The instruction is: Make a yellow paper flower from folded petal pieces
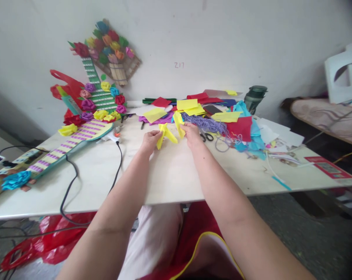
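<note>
Over the middle of the table, my left hand (pixel 150 141) pinches a folded piece of yellow crepe paper (pixel 167 134), whose loose parts stick out to the right. A second yellow paper strip (pixel 179 123) stands upright between the fingers of my right hand (pixel 191 133). The two yellow pieces are close together; whether they join is too small to tell. Just right of my right hand lie black-handled scissors (pixel 206 137), partly under purple yarn (pixel 206 123). Yellow paper sheets (pixel 187 105) lie on the pile behind both hands.
Left stands a paper-flower decoration (pixel 101 97) beside a hot glue gun (pixel 111 136), whose black cord (pixel 119 159) hangs over the front edge. A dark green bottle (pixel 255 99) stands at the back right, near blue crepe paper (pixel 255 138) and white scraps (pixel 283 132). A flower bouquet (pixel 114 50) leans against the wall.
</note>
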Tool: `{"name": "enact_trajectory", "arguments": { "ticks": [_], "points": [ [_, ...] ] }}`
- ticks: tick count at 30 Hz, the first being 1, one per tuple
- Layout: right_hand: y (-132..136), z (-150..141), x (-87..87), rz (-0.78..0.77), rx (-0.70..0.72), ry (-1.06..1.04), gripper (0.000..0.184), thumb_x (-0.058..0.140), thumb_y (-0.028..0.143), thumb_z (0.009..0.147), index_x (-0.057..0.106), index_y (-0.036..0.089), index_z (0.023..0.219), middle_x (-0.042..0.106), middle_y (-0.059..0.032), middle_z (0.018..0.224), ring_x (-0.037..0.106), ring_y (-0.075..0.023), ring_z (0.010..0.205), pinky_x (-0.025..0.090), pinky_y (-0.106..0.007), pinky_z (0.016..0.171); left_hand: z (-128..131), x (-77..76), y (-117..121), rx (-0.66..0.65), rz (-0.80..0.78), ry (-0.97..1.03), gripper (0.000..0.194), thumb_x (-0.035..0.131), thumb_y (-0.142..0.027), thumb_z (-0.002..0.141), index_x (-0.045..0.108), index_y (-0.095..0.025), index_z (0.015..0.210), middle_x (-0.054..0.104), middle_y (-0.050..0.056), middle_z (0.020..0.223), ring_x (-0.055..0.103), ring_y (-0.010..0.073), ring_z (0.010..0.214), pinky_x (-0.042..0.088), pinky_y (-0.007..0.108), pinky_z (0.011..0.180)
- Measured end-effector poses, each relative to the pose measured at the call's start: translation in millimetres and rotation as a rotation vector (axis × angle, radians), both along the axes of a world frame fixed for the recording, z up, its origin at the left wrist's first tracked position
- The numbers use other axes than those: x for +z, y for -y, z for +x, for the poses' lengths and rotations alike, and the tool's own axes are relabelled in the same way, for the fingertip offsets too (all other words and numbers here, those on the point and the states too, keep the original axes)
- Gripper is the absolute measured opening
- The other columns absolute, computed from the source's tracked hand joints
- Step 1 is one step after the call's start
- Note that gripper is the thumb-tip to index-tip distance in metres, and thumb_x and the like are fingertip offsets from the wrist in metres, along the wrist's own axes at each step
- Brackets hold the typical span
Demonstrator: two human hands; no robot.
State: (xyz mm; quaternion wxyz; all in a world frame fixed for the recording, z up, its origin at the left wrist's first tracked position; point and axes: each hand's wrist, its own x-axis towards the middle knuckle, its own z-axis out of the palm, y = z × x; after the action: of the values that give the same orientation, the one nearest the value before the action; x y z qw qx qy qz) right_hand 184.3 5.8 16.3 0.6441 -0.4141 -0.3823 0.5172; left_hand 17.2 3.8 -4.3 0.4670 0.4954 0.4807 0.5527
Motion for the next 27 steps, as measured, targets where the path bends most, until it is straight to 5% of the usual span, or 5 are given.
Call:
{"name": "enact_trajectory", "arguments": {
  "ticks": [8,27],
  "points": [
    [7.0,-5.1,-1.6,-0.079,0.173,0.114,0.007,0.061,0.015,0.058,0.054,0.015,0.058,0.054,0.0048,0.051,0.05,-0.0081,0.049,0.04,-0.021,0.054,-2.4,-0.1,0.7,-0.149,-0.072,0.152,0.036,0.077,-0.038,0.055,0.069,-0.012,0.078,0.063,0.002,0.06,0.056,0.0107,0.053,0.044,0.021,0.052],
    [0.2,-12.4,-14.3,-0.1,0.098,0.318,0.007,0.062,0.014,0.059,0.059,0.014,0.065,0.055,0.0057,0.053,0.055,-0.0102,0.053,0.045,-0.024,0.059,3.1,2.4,1.3,-0.18,-0.164,0.553,0.016,0.058,-0.022,0.078,0.065,-0.013,0.089,0.069,0.007,0.089,0.066,0.018,0.082,0.054,0.032,0.079]
  ]
}}
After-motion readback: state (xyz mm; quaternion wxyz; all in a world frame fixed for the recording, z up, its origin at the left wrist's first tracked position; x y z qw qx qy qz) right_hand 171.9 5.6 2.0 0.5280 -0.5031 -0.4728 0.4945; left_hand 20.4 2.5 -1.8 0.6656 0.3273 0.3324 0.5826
